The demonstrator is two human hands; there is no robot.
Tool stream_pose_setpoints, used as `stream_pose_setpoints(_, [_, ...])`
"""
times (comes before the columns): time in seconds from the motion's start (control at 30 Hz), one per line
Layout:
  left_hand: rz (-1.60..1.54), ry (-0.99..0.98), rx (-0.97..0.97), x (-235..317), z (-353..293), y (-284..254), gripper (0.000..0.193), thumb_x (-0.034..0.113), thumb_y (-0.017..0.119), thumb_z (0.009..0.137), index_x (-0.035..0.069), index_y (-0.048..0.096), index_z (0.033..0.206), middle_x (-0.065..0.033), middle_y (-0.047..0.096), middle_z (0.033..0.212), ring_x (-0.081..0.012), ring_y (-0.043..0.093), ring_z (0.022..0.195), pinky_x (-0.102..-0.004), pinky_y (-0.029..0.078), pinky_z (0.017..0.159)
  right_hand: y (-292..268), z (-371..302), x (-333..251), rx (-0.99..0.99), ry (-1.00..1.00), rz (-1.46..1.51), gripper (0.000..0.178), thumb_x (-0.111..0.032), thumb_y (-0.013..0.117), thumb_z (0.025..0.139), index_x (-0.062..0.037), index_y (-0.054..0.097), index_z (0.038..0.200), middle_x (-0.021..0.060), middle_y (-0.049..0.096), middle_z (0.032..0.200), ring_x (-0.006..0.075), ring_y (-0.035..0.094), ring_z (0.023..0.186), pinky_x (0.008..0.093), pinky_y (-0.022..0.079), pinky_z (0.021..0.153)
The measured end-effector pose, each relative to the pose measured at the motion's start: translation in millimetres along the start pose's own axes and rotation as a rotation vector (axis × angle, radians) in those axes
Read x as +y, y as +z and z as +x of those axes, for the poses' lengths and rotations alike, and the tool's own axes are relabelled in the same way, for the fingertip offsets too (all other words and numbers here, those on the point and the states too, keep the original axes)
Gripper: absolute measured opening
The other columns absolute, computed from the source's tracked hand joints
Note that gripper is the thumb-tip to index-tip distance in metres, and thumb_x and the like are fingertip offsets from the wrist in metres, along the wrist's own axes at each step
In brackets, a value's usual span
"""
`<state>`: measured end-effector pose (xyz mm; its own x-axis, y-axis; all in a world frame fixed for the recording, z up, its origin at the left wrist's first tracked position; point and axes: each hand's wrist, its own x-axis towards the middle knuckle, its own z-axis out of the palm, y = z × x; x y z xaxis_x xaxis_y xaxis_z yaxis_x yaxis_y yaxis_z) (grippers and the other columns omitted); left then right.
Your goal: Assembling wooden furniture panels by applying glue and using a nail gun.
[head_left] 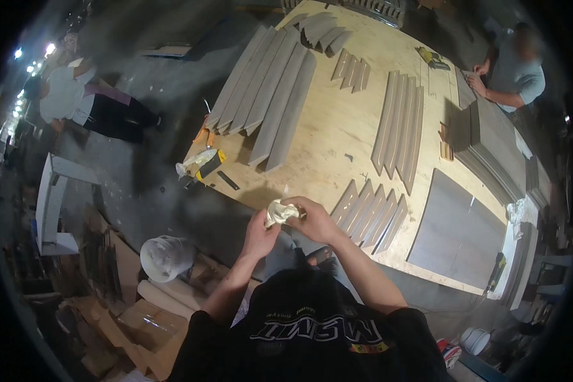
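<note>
In front of my body, near the close edge of the wooden table, my left hand and my right hand both grip a crumpled, soft cream-coloured piece. Whether it is cloth, paper or a pliable lump I cannot tell. My fingers are bent around it from both sides. Just beyond my left hand, a dark flat strip lies at the table edge beside a yellow-and-black tool. To the right of my right hand is a set of narrow grey slatted pieces.
Long grey boards and grey strips lie on the table. A large grey panel and stacked panels are at the right, where another person works. A white bucket and cardboard stand lower left. Another person is far left.
</note>
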<state>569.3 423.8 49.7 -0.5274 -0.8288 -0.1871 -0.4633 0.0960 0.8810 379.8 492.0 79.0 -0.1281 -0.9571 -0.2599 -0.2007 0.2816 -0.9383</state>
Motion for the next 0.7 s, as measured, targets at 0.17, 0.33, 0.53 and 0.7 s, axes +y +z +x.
stream_pose_setpoints(0.17, [0.016,-0.036,-0.005,-24,60,-19,0.028,0.01,0.067,0.088,0.001,0.061,0.113,-0.0239,0.064,0.11,-0.0429,0.064,0.103,-0.045,0.052,0.087,19,68,20,0.132,-0.183,-0.09,0.042,0.002,0.064,0.082,-0.0054,0.066,0.123,0.018,0.065,0.123,0.0355,0.064,0.113,0.0403,0.052,0.097])
stream_pose_setpoints(0.33, [0.25,0.072,0.009,-57,87,-19,0.043,0.013,0.069,0.089,0.0,0.059,0.129,-0.0229,0.062,0.116,-0.0413,0.062,0.107,-0.0459,0.053,0.089,25,96,76,0.399,-0.119,-0.285,0.04,-0.006,0.072,0.084,-0.0084,0.066,0.124,0.0145,0.066,0.122,0.0293,0.068,0.096,0.037,0.056,0.085])
stream_pose_setpoints(0.53, [0.192,-0.018,0.031,-58,93,-9,0.033,0.013,0.068,0.091,-0.003,0.065,0.12,-0.0235,0.062,0.11,-0.0404,0.061,0.105,-0.0451,0.049,0.093,42,98,64,0.319,0.102,0.037,0.042,-0.009,0.063,0.093,-0.009,0.063,0.134,0.0169,0.07,0.122,0.0274,0.068,0.111,0.0363,0.054,0.098])
stream_pose_setpoints(0.7, [0.284,0.131,-0.038,-78,88,-14,0.03,0.014,0.064,0.096,-0.003,0.065,0.12,-0.0198,0.063,0.112,-0.0338,0.062,0.103,-0.0374,0.05,0.088,25,47,53,0.391,0.0,0.266,0.044,-0.009,0.061,0.093,-0.0086,0.06,0.137,0.0165,0.07,0.124,0.0256,0.068,0.113,0.0357,0.053,0.098])
